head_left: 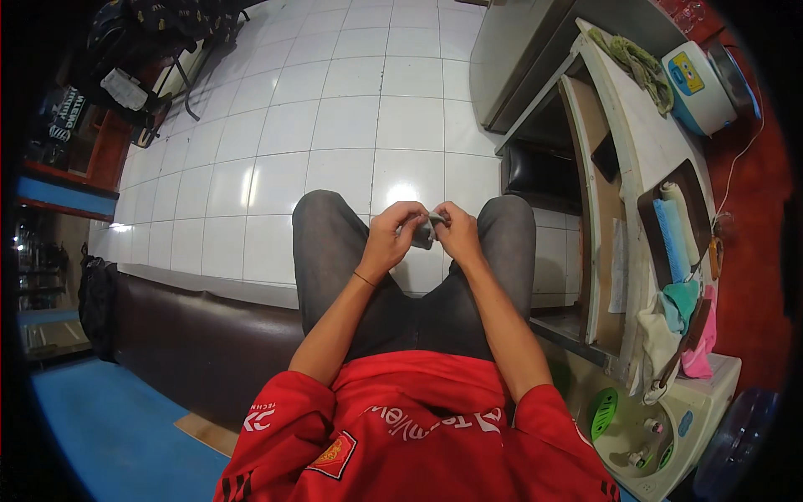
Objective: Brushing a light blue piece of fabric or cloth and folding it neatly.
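Observation:
Between my knees, both hands meet over a small dark grey piece of soft, cloth-like material (424, 238); its exact kind is hard to make out. My left hand (390, 236) pinches its left side with bent fingers. From the other side, my right hand (459, 238) grips its upper right edge between thumb and fingertips. Part of the grey piece hangs below the fingers, and the rest is hidden by them. My forearms rest close to my thighs in dark grey trousers (330, 251).
I sit on a dark brown padded bench (201, 335). White floor tiles (335, 109) stretch ahead. At right stands a white-topped counter (623, 92) with a tray of folded cloths (674, 230), a blue-and-white container (698, 88) and a basin (627, 435). A dark chair (159, 50) is far left.

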A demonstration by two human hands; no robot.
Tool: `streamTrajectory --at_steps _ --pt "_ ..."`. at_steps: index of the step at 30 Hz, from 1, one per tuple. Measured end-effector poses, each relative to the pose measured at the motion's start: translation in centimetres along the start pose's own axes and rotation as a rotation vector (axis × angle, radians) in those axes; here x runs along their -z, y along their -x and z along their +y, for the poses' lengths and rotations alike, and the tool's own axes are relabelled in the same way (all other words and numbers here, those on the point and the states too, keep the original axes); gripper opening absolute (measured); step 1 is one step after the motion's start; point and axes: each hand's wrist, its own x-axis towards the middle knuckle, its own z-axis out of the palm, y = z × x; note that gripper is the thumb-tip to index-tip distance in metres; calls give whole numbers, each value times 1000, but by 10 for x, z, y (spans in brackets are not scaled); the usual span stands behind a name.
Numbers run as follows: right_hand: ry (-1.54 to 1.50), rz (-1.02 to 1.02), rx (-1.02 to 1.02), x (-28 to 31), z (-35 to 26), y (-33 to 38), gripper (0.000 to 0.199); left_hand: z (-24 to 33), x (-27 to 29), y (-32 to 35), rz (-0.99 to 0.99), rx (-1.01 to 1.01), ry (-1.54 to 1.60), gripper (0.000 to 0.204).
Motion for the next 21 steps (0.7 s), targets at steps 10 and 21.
streamTrajectory --at_steps 10,21 --pt "421 88 -16 -2 15 3 19 -10 12 -7 307 23 -80 9" --pt "-556 79 -99 27 -14 -4 14 -28 25 -12 421 71 -15 10"
